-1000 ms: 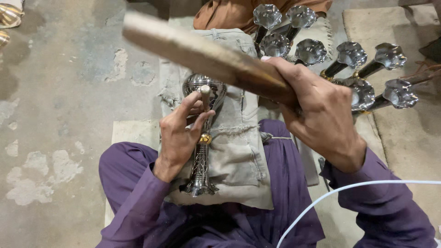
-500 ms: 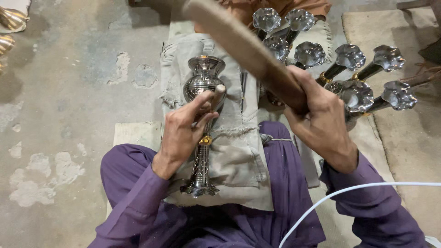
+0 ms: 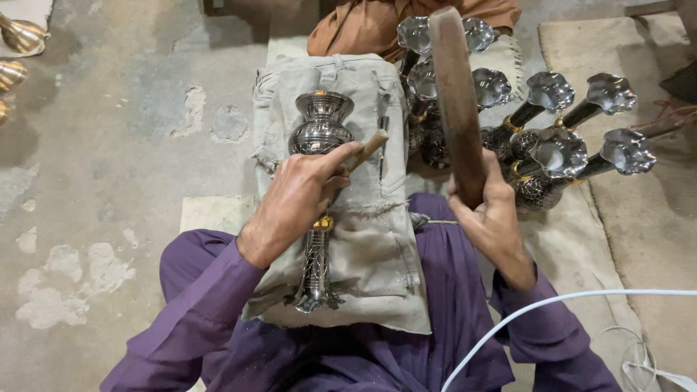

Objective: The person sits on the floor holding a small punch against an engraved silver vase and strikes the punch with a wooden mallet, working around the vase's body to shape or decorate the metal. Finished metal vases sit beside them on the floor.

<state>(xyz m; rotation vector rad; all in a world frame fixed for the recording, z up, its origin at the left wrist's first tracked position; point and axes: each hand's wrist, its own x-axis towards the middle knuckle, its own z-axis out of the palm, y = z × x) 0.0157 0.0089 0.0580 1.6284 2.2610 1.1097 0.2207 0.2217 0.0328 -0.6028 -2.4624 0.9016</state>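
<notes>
Head view: lay lengthwise on folded beige cloth (image 3: 377, 239) over lap, engraved silver metal vase (image 3: 319, 131). Pressed against vase body by closed left hand (image 3: 301, 196), short wooden peg (image 3: 367, 149). Gripped tight and raised upright in right hand (image 3: 490, 214), long brown wooden mallet (image 3: 456, 94). Stood just beyond, cluster of silver flared-rim vases (image 3: 552, 152).

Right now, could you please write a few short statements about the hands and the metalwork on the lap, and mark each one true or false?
1. The left hand rests on an engraved silver metal vase. True.
2. The right hand grips a steel hammer. False: it holds a long brown wooden bat.
3. The vase lies on a beige folded cloth. True.
4. The silver flower-topped stems lie beside the left hand. False: they lie beyond the right hand.
</notes>
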